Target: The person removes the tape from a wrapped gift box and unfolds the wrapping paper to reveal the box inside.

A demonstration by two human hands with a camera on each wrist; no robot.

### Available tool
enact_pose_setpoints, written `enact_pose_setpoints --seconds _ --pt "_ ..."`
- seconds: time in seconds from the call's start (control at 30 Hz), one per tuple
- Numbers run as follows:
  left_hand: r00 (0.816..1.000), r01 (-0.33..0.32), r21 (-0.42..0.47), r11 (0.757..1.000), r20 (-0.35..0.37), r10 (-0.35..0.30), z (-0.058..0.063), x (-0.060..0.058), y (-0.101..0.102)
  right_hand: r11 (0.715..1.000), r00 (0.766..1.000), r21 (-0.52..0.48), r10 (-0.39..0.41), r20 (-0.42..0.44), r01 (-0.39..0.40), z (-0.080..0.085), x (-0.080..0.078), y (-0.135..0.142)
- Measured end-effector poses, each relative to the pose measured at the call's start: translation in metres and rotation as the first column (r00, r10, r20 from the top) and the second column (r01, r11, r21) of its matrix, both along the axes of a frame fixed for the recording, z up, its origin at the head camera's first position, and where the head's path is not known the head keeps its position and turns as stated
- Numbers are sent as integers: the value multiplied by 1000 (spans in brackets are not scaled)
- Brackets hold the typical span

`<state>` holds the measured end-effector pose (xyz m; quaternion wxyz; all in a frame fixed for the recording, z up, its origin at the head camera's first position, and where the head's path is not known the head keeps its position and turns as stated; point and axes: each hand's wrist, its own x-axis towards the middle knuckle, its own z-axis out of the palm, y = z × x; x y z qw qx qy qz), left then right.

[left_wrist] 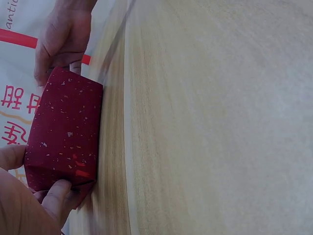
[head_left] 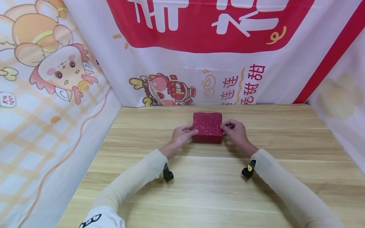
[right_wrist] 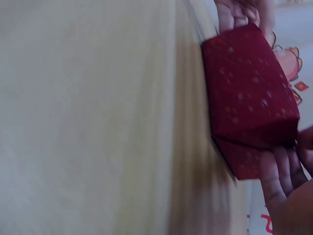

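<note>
Head view, left to right. At 10 o'clock, pale cloth (head_left: 31, 136) with cartoon animal. Left hand (head_left: 181, 136) at box's 9 o'clock side, gripping it, thumb near front corner. Dark red, flecked box (head_left: 207, 124) at 12 o'clock, toward far edge of wood-grain surface (head_left: 188, 186); top covered, contents hidden. Right hand (head_left: 236, 131) at box's 3 o'clock side, thumb and fingers pinching it.

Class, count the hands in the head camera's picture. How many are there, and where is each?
2. The left hand is at the left side of the dark red box; the right hand is at its right side.
</note>
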<state>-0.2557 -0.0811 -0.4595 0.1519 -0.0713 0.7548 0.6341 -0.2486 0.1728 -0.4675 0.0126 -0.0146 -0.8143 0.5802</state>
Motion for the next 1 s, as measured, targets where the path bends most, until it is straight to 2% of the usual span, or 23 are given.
enact_pose_setpoints --seconds 0.23,0.57,0.67,0.77,0.9,1.0 --pt "1000 -13 3 1000 -5 13 0 1 1 986 992 108 127 -5 -126 8 -8 9" --pt "1000 -4 2 1000 9 4 0 1 0 956 979 216 204 -10 -197 16 -16 12" --pt "1000 -5 -5 1000 11 6 1 1 0 934 970 269 245 2 -236 20 -19 14" --pt "1000 -6 -11 1000 2 6 1 1 1 898 959 350 284 4 -267 26 -23 16" --pt "1000 -1 -10 1000 -10 1 0 1 2 856 950 436 311 -6 -277 30 -28 17" --pt "1000 -1 -10 1000 -11 1 0 2 2 837 945 462 327 10 -295 33 -29 17"
